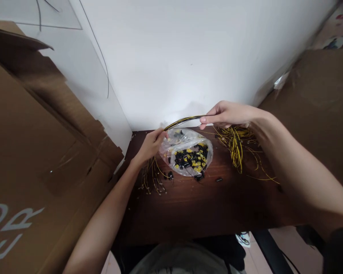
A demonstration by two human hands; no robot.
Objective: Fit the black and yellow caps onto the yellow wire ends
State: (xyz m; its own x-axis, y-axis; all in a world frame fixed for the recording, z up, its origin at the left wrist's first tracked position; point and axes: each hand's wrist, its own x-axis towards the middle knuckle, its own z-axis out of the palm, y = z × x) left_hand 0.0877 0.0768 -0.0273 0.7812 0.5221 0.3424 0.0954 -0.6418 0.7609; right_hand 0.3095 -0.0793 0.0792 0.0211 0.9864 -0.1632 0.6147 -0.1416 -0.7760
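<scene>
My left hand is closed round a bundle of yellow and black wires above the dark wooden table. My right hand pinches the same bundle further along, so the wires arch between both hands. The wire ends hang down below my left hand and brush the table. Under the arch lies a clear plastic bag holding several small black and yellow parts. A loose pile of yellow wires lies beneath my right wrist.
Large cardboard sheets lean along the left, and another brown cardboard sheet stands on the right. A white wall backs the table. A few black parts lie loose near the bag. A black chair edge shows below.
</scene>
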